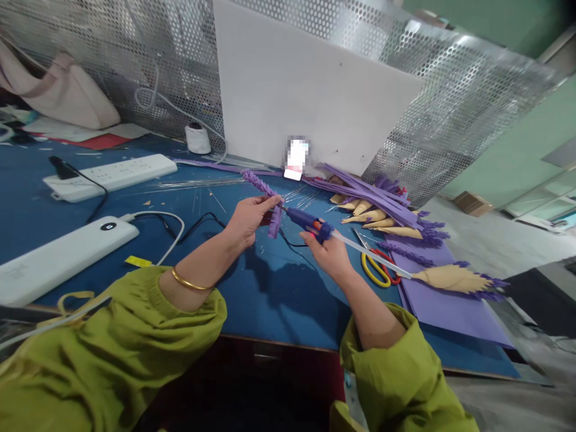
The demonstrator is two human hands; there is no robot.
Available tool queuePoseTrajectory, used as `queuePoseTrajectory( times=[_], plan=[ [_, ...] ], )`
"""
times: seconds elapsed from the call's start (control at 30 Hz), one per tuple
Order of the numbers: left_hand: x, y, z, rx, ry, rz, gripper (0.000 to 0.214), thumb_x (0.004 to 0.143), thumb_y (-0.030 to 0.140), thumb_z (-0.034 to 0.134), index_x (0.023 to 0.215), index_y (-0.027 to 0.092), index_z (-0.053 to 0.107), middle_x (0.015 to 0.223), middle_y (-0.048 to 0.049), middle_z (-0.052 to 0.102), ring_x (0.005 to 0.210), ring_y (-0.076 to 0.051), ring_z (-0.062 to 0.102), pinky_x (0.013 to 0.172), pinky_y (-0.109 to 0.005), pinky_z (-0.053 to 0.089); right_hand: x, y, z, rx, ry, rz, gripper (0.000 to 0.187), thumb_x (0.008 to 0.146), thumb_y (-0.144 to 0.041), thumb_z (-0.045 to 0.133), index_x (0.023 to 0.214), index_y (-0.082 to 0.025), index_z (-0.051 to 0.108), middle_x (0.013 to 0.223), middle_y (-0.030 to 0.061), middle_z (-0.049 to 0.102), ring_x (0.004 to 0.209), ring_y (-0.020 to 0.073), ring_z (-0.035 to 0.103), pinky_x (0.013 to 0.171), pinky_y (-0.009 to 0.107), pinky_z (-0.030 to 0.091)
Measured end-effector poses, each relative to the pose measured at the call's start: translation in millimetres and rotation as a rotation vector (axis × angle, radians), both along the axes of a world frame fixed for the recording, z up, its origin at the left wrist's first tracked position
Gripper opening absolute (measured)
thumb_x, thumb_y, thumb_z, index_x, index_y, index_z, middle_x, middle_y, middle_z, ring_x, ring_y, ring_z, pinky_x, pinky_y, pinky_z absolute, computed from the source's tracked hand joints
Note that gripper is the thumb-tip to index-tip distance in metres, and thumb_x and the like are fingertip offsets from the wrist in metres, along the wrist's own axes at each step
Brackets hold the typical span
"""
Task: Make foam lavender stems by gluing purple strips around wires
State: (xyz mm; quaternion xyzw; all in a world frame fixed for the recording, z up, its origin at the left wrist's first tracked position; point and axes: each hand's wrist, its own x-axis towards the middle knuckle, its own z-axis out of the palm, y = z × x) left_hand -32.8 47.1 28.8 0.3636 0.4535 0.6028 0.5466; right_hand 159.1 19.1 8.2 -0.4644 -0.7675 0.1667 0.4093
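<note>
Between the thumb and fingers of my left hand [249, 219] is a purple paper flower sprig [258, 181], its braided-looking tip pointing up and to the left. A loose purple paper strip [275, 223] hangs down from it beside my fingertips. My right hand [330, 255] is wrapped around a blue hot glue gun [303, 221], a long white glue stick [371, 255] poking out of its back. The gun's nozzle meets the sprig close to my left thumb; whether it touches cannot be made out.
Scissors [375, 269] with yellow and red handles lie right of my right hand. Beyond are purple paper sheets [454, 312], wrapped flower bundles [366, 217] and purple strips [382, 195]. White power strips [117, 174] and cables occupy the left. A phone [296, 159] leans against the white board [310, 84].
</note>
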Motion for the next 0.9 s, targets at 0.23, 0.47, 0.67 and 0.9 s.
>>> queuePoseTrajectory(
  times=[0.23,0.47,0.67,0.9],
  plan=[
    [-0.7,-0.2,0.5,0.002,-0.012,0.004,0.034,0.058,0.038,0.085,0.077,0.012,0.073,0.069,-0.004,0.068,0.056,-0.01,0.056,0.055,-0.022,0.044,-0.2,-1.5,2.2,-0.02,0.018,0.002,0.03,0.084,-0.052,0.059,0.081,-0.022,0.06,0.076,0.0035,0.061,0.071,0.0199,0.055,0.069,0.031,0.041],
    [-1.2,0.7,0.1,0.002,-0.001,0.019,0.034,0.058,0.038,0.083,0.077,0.012,0.073,0.066,-0.0026,0.067,0.055,-0.009,0.055,0.054,-0.021,0.042,-0.1,-1.5,1.1,-0.007,0.004,0.001,0.032,0.085,-0.053,0.057,0.085,-0.021,0.062,0.078,0.0047,0.064,0.073,0.0206,0.059,0.07,0.031,0.044],
    [-1.1,2.0,-0.4,0.014,-0.015,0.025,0.035,0.056,0.039,0.084,0.076,0.013,0.073,0.062,-0.0008,0.065,0.052,-0.008,0.052,0.051,-0.021,0.04,-1.7,-3.4,3.5,0.034,-0.028,0.012,0.034,0.084,-0.053,0.058,0.084,-0.02,0.062,0.078,0.0042,0.065,0.073,0.0203,0.06,0.068,0.03,0.044],
    [-1.6,2.7,-0.6,0.016,-0.03,0.042,0.036,0.055,0.039,0.085,0.075,0.012,0.073,0.06,-0.0007,0.062,0.051,-0.008,0.052,0.048,-0.02,0.039,-2.2,-5.4,6.2,0.019,-0.058,0.014,0.035,0.085,-0.055,0.057,0.081,-0.02,0.059,0.075,0.0031,0.062,0.07,0.0191,0.058,0.066,0.029,0.043]
  ],
)
